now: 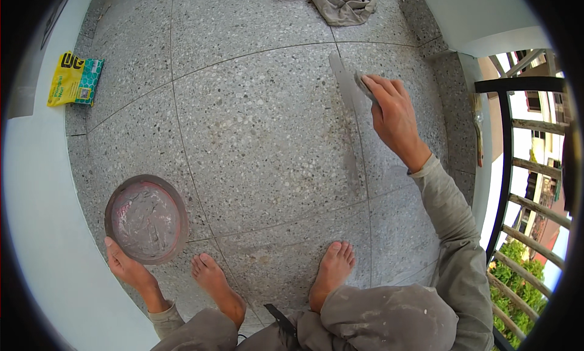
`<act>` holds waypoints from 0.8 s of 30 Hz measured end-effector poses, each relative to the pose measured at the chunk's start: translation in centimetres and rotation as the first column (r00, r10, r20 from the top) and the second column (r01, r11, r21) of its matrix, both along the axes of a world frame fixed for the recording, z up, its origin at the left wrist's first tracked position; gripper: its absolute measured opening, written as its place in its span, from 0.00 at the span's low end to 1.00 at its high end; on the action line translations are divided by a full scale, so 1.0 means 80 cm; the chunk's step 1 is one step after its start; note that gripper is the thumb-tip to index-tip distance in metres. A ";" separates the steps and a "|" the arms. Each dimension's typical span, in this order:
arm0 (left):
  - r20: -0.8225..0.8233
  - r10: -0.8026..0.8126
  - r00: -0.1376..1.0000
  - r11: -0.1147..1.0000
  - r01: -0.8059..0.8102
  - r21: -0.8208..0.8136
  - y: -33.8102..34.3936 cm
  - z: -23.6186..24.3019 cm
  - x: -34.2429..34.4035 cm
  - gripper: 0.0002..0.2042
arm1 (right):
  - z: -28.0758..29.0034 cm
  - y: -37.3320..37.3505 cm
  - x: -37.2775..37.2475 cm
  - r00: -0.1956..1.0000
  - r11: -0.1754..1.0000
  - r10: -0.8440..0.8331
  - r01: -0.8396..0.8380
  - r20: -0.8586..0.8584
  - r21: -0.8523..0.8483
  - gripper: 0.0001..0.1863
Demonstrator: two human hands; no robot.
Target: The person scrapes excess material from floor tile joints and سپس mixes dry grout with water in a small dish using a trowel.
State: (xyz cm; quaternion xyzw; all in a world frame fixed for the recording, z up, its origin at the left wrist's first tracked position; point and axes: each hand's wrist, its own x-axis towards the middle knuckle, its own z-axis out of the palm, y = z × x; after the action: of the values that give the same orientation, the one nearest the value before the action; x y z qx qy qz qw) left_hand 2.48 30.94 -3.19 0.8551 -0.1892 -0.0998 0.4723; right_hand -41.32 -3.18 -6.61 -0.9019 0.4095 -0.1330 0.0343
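My left hand (pixel 126 269) grips the near left edge of a round, dark-rimmed bowl (pixel 114 196), thumb up against its side. Inside lies thick grey paste (pixel 149 220), with pinkish-red patches showing around it. Out over the floor to the right, my right hand (pixel 395 117) is closed around a small flat grey spreader (pixel 365 87); its exact kind is mostly hidden by the fingers. Beside the spreader, a wet grey streak of paste (pixel 345 86) runs along a joint in the speckled floor tiles (pixel 261 138). A fainter smear continues down the joint towards me.
A yellow and teal packet (pixel 76 80) leans at the left wall (pixel 36 187). Crumpled grey cloth (pixel 344 4) lies at the far end. On the right stands a railing with a black frame (pixel 504 144). My bare feet (pixel 333 269) are on the near tiles.
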 end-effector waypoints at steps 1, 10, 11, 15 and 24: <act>-0.006 -0.012 1.000 1.000 0.012 -0.001 -0.006 -0.005 -0.002 0.24 | -0.006 -0.036 0.010 0.999 0.997 0.035 -0.034 0.011 -0.063 0.26; -0.091 -0.043 0.995 0.999 0.043 -0.004 -0.036 -0.021 -0.004 0.25 | -0.068 -0.069 0.028 0.965 0.993 0.085 -0.103 -0.247 -0.062 0.22; -0.096 -0.029 0.995 0.999 0.031 0.014 -0.038 -0.015 -0.005 0.25 | -0.068 -0.042 0.019 0.965 0.992 0.090 -0.108 -0.245 -0.062 0.22; -0.090 -0.030 0.995 0.999 0.033 0.028 -0.028 -0.013 -0.002 0.25 | -0.045 0.076 -0.015 0.950 0.994 0.107 -0.091 -0.294 0.066 0.23; -0.080 -0.013 0.997 1.000 0.012 -0.021 -0.018 -0.008 0.006 0.26 | 0.024 0.038 -0.009 0.997 0.988 -0.077 0.077 -0.003 0.131 0.25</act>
State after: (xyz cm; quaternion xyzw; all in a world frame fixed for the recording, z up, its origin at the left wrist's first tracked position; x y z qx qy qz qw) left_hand 2.98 29.50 -3.80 0.8444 -0.1766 -0.1349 0.4874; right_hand -42.06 -0.12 -4.67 -0.8810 0.4519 -0.1082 0.0886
